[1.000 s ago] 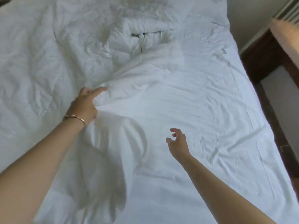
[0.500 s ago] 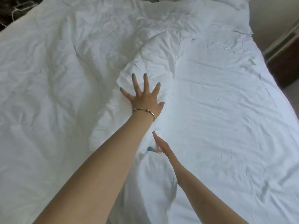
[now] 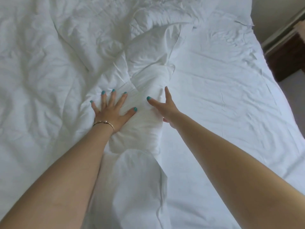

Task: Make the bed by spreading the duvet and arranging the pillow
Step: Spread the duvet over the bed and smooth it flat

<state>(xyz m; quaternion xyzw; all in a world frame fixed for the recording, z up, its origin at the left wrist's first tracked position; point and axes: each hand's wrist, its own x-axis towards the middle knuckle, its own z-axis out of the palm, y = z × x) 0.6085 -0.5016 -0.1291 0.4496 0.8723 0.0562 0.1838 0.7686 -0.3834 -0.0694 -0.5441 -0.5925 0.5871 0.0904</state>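
I am watching from far through the head camera, and I see both hands working on the crumpled white duvet (image 3: 49, 80), which is bunched over the side of the bed beyond my left hand, with its folded thick edge running under both hands. The left hand (image 3: 112, 111), with a thin gold bracelet (image 3: 104, 122) on the wrist, lies flat with the fingers spread wide and pressing down into the puffy fold; I think it is placed so to hold the bulk steady and flatten it. The right hand (image 3: 165, 106) is just beside it, on the other side of the same ridge, with the thumb stretched toward the left hand and the other fingers reaching along the edge of the fold; it is open and touching the cloth, but I cannot tell if the lower fingers are hooking under the edge, because they are hidden. To the outer side of the right hand, the flat white bed sheet (image 3: 231, 96) is uncovered, so in my judgement the spreading is only at the beginning and the duvet must be drawn across from the left hand's side. Beyond both hands, at the far end of the bed, there is a plump white shape which may be the pillow (image 3: 156, 15), but it mixes with the duvet folds and I am not sure. Past the sheet, a piece of dark wooden furniture (image 3: 287, 52) stands beside the bed
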